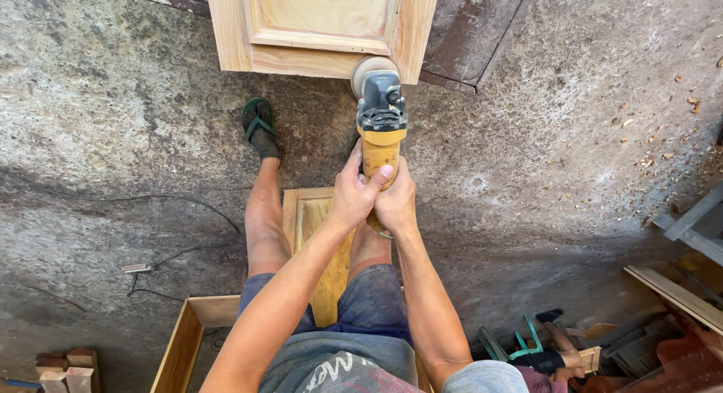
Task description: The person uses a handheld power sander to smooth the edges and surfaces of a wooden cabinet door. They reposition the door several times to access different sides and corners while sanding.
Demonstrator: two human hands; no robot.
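Both of my hands wrap the yellow body of an angle grinder. My left hand grips it from the left, thumb up along the casing. My right hand clasps it from the right, just behind. The grinder's grey head and round sanding disc press against the lower right corner of a pale wooden door panel that leans ahead of me. I sit with bare legs on a wooden piece, my left foot in a green sandal.
A rough concrete floor spreads all around. A black cable trails at left. A wooden frame lies lower left beside small wood blocks. At lower right are planks, scrap and another person's sandalled foot.
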